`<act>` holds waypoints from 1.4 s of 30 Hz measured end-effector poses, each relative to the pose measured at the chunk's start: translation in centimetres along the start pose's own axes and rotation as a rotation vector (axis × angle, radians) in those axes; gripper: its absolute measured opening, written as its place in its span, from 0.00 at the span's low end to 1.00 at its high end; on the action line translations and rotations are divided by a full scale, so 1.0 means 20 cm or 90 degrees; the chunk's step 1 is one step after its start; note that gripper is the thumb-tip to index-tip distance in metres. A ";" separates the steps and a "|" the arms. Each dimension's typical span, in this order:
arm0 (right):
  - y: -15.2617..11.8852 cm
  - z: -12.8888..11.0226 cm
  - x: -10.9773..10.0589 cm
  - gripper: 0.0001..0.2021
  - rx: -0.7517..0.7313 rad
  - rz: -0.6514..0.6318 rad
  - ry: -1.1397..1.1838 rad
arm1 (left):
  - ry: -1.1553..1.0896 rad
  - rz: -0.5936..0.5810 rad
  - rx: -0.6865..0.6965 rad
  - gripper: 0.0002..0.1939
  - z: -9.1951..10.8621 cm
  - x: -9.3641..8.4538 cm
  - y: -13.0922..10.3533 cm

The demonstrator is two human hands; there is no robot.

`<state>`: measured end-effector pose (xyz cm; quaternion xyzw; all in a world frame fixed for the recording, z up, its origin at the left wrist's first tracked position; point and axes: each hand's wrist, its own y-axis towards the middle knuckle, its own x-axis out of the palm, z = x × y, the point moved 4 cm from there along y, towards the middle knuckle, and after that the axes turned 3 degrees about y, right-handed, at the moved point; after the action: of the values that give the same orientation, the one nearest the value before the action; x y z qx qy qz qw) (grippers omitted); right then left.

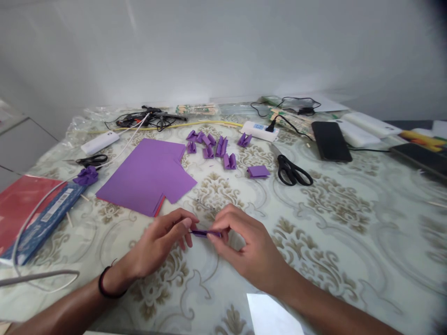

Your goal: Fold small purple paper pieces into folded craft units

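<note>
we see two bare hands meeting low in the middle of a bench [342, 242] covered with a pale, gold-patterned cloth. in our right hand [256, 246] we pinch the right end of a small, narrow folded purple strip [206, 233] between thumb and fingertips, closed on it. our left hand [155, 244], with a dark band [104, 283] at the wrist, is loosely curled, its thumb and fingertips close together at the strip's left end; whether they grip it we cannot tell. the strip lies roughly level between the two hands

beyond our left hand we have large purple sheets [139, 172] overlapping, with a red edge showing beneath. to their right stands a loose cluster of folded purple pieces [221, 146], and nearer the scissors, a flatter purple piece [258, 171] sits by itself. the black-handled scissors [292, 172] lie just right of it

at far left we find a red packet [28, 200] beside a blue packet [52, 214], a crumpled purple bundle [86, 176] and a second pair of scissors [92, 160]. toward the back are tangled dark cables [152, 118] and a white power strip [260, 131] with a black plug in it; a dark phone [330, 141] lies to the right
</note>
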<state>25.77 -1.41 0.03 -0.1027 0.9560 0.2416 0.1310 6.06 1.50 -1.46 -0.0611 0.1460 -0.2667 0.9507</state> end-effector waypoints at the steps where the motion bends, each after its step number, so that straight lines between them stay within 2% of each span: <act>1: 0.00 0.00 0.00 0.07 -0.009 -0.003 0.002 | -0.008 -0.016 -0.005 0.16 0.00 0.01 0.00; 5: -0.02 0.02 0.02 0.13 -0.027 -0.025 -0.001 | -0.034 -0.047 0.006 0.15 -0.02 0.02 0.00; 12: -0.02 0.04 0.04 0.15 -0.037 -0.053 -0.014 | -0.087 -0.005 -0.010 0.09 -0.06 0.01 0.01; 16: -0.01 0.01 0.01 0.14 -0.033 -0.010 -0.042 | 0.015 0.076 0.044 0.07 -0.05 -0.01 0.00; 18: 0.00 0.00 -0.01 0.13 -0.026 0.024 -0.052 | 0.104 0.128 0.104 0.08 -0.02 -0.02 -0.01; 20: 0.00 0.00 -0.02 0.11 -0.010 0.036 -0.058 | 0.188 0.143 0.174 0.09 0.01 -0.01 -0.02; 24: 0.00 0.02 0.01 0.07 0.025 -0.009 -0.049 | 0.268 0.094 0.291 0.11 0.05 0.02 -0.04; 29: -0.01 0.03 0.04 0.06 0.042 -0.048 -0.019 | 0.276 0.071 0.354 0.11 0.07 0.04 -0.06; 36: -0.01 0.03 0.04 0.07 0.034 -0.071 -0.010 | 0.279 0.092 0.371 0.10 0.08 0.04 -0.06; 42: -0.01 0.03 0.06 0.10 0.020 -0.073 -0.007 | 0.245 0.025 0.331 0.04 0.08 0.05 -0.04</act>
<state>24.85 -1.43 -0.99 -0.1540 0.9515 0.2191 0.1512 7.04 0.31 -0.10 0.2380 0.2516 -0.2831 0.8944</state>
